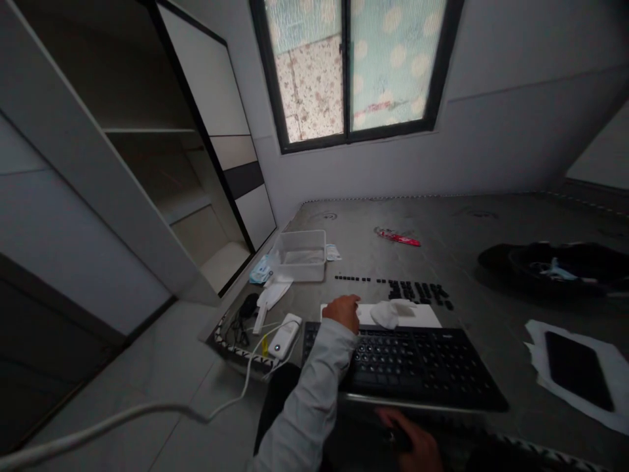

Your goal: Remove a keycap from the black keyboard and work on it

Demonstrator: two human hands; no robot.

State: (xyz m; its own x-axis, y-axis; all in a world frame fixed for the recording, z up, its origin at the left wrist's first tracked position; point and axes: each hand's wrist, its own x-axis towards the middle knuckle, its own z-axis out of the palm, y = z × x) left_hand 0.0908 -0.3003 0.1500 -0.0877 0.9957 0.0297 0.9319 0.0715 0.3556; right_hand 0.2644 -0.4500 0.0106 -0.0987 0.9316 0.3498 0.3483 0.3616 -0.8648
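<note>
**Left hand at the far edge of the keyboard, right hand under its near edge**

The left hand (343, 312), low in the middle of the frame, rested with fingers curled loosely downward at the far left corner of the black keyboard (403, 367). Whether the fingertips pinched anything could not be told; they touched or hovered just above the white sheet (422, 317) lying behind the keyboard. The right hand (410, 442), at the bottom edge of the frame, lay beneath the near rim of the keyboard, fingers bent, seemingly closed on a small dark thing, though the dim light hid what it was.

Just right of the left hand a crumpled white cloth (390, 312) sat on the sheet. Beyond it, rows of loose black keycaps (417, 290) lay lined up on the grey tabletop (491, 229). To work well here, the keyboard would be best kept steady with one hand while the other lifted small parts straight up and kept the rows in order.

Left of centre stood a clear plastic tub (301, 255), with a white power bank (284, 335) lower left. A dark phone (577, 367) lay on paper at the right edge.
</note>
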